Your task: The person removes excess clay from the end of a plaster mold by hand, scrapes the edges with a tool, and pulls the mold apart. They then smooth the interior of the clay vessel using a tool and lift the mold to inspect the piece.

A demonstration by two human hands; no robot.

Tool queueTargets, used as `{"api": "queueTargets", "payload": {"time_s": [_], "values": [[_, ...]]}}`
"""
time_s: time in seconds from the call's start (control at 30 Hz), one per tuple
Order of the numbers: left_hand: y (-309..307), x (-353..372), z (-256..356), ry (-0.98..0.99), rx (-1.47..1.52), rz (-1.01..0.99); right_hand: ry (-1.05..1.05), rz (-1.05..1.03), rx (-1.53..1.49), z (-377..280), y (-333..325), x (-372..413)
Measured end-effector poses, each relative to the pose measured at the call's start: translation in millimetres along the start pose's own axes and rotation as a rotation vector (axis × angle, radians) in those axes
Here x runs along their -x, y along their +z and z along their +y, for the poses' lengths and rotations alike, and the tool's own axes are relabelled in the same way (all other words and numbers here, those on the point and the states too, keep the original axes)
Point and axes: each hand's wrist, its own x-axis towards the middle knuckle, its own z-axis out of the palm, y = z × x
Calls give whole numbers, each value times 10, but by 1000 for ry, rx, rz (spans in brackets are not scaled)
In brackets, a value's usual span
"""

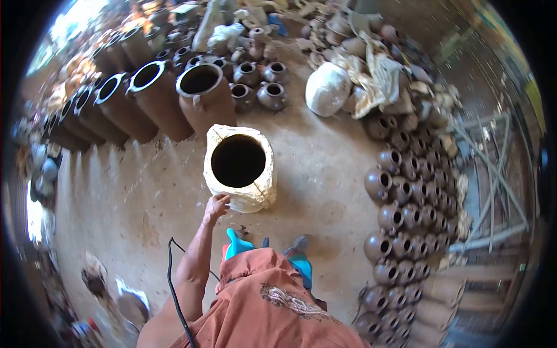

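Note:
A thick-walled white plaster mould point(264, 191) with a wide, dark round opening stands on the floor just in front of my feet. Seam lines cross its rim at the upper left and lower right. My left hand point(217, 207) is at the mould's lower left side, fingers curled and closed against its outer edge. The fingertips are partly hidden there. Nothing can be made out inside the dark opening. My right hand is out of the picture.
Tall brown clay jars point(206, 104) stand in a row at the upper left, with small round pots point(271, 95) beside them. Many dark pots point(380, 214) line the right side. A white rounded lump point(328, 89) lies at the back. A black cable point(170, 272) hangs by my left arm.

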Motion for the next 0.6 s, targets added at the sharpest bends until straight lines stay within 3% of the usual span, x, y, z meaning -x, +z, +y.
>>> {"api": "queueTargets", "payload": {"time_s": [0.07,0.13,0.2,0.27,0.4,0.53,0.6], "values": [[141,46,-399,-50,24,150,554,-98,-657,-304,-1076,-563],[321,182,-885,-158,326,307,522,-111,-704,-989,-2336,-1042],[642,522,-1021,-226,469,396,756,-123,-654,-369,-2975,-2177],[982,727,-1214,-297,629,485,449,105,-493,-1073,-3841,-2512],[1368,880,-1381,-336,746,584,291,75,-138,-2167,-4876,-3539],[1630,765,-1369,-245,1024,710,105,-45,-132,-3094,-5000,-4719],[1665,724,-1452,-172,1086,694,-180,-59,151,-3623,-4818,-5147]]}}
